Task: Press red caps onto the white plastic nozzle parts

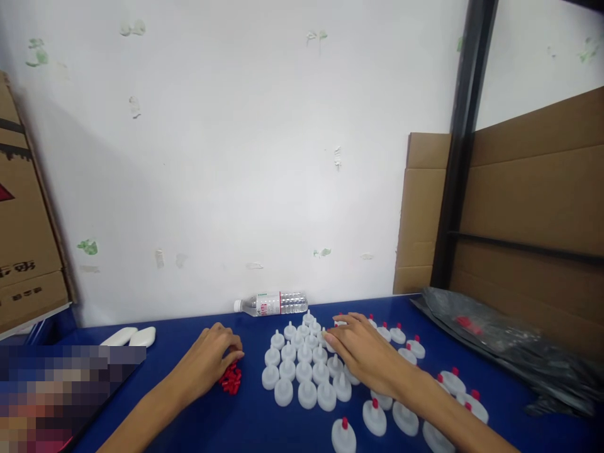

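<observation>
Where the right hand (363, 352) lies, it hides several white caps (302, 371).

A small heap of red plastic tips (231, 379) lies on the blue surface (255, 428), lower centre-left of the frame. Just right, untipped white spouted bottle caps (302, 368) stand upright in close rows. Lower right, red-tipped white caps (375, 415) stand scattered.

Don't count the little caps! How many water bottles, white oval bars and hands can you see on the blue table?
water bottle: 1
white oval bars: 2
hands: 2, the left hand and the right hand
Total: 5
</observation>
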Demonstrator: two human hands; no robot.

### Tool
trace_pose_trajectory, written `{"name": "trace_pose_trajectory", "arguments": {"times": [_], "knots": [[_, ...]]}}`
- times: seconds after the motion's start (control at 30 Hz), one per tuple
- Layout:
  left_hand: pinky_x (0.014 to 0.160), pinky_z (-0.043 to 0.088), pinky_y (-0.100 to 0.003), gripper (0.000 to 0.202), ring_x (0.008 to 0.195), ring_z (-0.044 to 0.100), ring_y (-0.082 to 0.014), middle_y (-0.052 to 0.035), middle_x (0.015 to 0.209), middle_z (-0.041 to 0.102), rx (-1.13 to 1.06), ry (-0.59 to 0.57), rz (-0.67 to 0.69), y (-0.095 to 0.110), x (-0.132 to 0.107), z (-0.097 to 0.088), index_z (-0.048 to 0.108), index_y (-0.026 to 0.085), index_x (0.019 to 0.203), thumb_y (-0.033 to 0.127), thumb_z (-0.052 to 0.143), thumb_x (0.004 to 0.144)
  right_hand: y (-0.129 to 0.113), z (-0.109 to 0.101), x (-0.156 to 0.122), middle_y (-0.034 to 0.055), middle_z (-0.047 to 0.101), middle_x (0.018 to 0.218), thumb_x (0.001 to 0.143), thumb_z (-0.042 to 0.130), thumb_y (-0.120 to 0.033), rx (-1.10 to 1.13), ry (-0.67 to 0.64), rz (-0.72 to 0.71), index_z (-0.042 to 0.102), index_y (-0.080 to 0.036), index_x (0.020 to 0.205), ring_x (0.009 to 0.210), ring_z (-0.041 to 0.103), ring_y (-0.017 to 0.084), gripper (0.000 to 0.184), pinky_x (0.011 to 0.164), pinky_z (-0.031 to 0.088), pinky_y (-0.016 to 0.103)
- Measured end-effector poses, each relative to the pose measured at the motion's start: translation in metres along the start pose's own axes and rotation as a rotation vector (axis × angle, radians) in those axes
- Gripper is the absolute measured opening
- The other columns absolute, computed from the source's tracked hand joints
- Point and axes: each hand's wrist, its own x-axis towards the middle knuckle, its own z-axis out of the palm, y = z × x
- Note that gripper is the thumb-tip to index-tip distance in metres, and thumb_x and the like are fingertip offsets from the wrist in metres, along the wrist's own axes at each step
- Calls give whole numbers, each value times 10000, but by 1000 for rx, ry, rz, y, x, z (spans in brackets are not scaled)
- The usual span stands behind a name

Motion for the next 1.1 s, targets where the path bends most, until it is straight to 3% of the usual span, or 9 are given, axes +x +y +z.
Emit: {"name": "trace_pose_trajectory", "arguments": {"times": [0.23,0.47,0.77,0.93,1.1], "knots": [[832,442,-347,221,920,643,-239,-39,905,726,-6,34,-8,7,0,-3,708,238,878,305,515,962,0,-2,-1,67,744,898,1098,245,-380,-35,-39,4,671,-214,851,1291,571,308,519,1136,291,562],[855,439,-376,286,890,649,-241,-38,934,714,-14,99,-13,19,0,-8,686,243,943,355,433,1012,1,-13,1,84,745,935,1093,248,-378,-40,-4,43,715,-216,1015,1192,614,293,500,1124,293,565],[838,446,-379,273,862,648,-240,-26,881,710,-15,120,33,22,-2,-7,678,247,906,347,445,1007,0,-11,-1,67,723,873,1096,258,-366,8,-40,45,668,-199,904,1036,665,258,483,1120,284,551],[841,466,-384,272,860,652,-236,-25,886,717,-21,162,59,26,-3,-8,673,241,925,339,434,1012,3,-23,-1,12,750,947,1046,483,-351,69,-40,13,706,-248,961,997,647,208,259,1056,350,415],[862,496,-400,275,930,658,-260,-42,931,735,-18,224,86,29,-3,-6,694,234,964,351,449,1008,1,-19,0,1,753,823,891,738,-266,84,-91,15,746,-244,841,939,642,233,55,1029,357,440]]}}
